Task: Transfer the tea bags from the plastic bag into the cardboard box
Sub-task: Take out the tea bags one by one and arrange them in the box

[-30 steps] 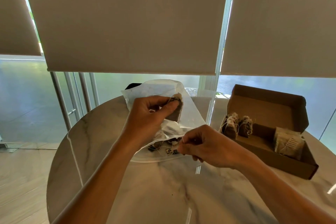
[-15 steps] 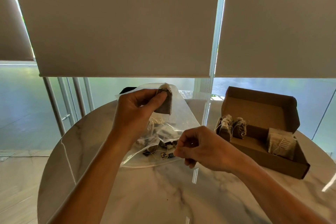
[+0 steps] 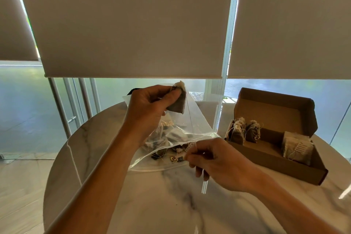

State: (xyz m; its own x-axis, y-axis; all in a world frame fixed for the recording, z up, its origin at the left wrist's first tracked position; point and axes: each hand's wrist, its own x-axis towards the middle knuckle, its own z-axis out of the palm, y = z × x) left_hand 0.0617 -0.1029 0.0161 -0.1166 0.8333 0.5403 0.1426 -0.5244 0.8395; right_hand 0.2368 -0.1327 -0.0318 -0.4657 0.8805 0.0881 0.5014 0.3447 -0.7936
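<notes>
Tea bag [image 3: 177, 100] pinched in left hand [image 3: 150, 108], right hand [image 3: 218, 163] pinching plastic bag [image 3: 191, 129] rim, contents blurred.

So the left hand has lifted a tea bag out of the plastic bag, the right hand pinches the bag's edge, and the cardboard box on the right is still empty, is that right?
Not quite: the cardboard box is not empty. The head view shows tea bags already standing in it. The rest holds: the left hand holds a tea bag above the plastic bag, and the right hand pinches its edge.
</notes>
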